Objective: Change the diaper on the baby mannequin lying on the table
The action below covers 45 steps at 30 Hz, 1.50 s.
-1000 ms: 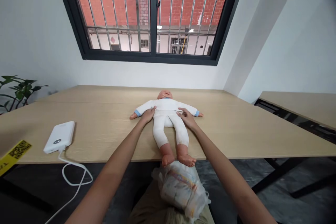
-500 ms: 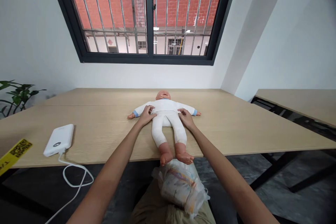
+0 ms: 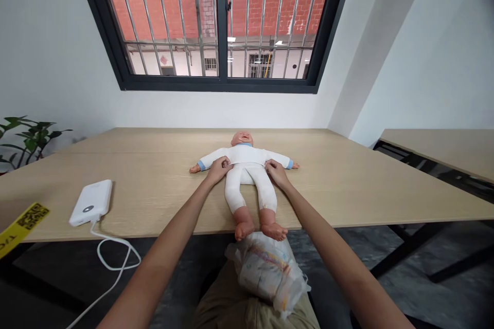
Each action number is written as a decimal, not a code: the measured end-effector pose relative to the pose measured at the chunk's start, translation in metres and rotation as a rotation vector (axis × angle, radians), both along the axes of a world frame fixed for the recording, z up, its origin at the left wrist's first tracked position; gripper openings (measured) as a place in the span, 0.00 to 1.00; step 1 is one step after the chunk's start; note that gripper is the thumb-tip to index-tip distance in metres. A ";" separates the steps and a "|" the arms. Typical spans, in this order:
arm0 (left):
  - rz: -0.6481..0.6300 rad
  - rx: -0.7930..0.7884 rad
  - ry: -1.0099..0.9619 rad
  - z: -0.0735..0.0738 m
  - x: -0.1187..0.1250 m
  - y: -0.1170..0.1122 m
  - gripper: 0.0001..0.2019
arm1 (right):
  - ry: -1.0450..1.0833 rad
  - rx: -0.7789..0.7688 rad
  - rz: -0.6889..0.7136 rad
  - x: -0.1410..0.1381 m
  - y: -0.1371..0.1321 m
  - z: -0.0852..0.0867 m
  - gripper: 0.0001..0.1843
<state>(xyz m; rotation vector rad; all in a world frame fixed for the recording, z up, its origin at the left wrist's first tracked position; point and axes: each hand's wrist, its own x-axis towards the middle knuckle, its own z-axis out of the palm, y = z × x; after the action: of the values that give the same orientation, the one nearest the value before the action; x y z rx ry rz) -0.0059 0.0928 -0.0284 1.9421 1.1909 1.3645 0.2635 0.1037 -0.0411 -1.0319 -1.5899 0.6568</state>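
Observation:
A baby doll (image 3: pixel 245 172) in a white top and white trousers lies on its back on the wooden table (image 3: pixel 154 190), feet at the near edge. My left hand (image 3: pixel 218 169) is closed, pinching the trousers' waistband at the doll's left hip. On the other hip, my right hand (image 3: pixel 275 171) grips the same waistband with curled fingers. A plastic bag of nappies (image 3: pixel 267 275) rests on my lap just below the doll's feet.
A white power bank (image 3: pixel 91 202) lies on the table at left, its white cable (image 3: pixel 111 262) hanging over the edge. A yellow label (image 3: pixel 21 221) sits at the far left edge. A plant (image 3: pixel 27 136) stands left; another table (image 3: pixel 443 151) right.
My fingers have curled from lying flat on the doll's waist into a grip on the waistband at both hips. The doll has hardly moved.

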 end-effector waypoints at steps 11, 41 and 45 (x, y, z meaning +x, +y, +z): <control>-0.008 -0.001 0.045 0.015 -0.005 -0.010 0.05 | -0.008 0.014 -0.146 -0.002 0.003 -0.002 0.10; -0.135 0.038 0.190 -0.056 0.031 -0.267 0.04 | 0.128 0.170 -0.337 0.043 -0.265 0.031 0.12; -0.031 -0.390 -0.079 -0.103 0.052 -0.280 0.09 | -0.221 -0.177 -0.556 0.061 -0.265 -0.011 0.18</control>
<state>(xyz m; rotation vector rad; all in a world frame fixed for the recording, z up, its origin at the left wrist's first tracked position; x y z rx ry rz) 0.0464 -0.1872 -0.1310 1.6110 1.2728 1.0856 0.3242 -0.1612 -0.0526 -1.6421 -1.3486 0.3093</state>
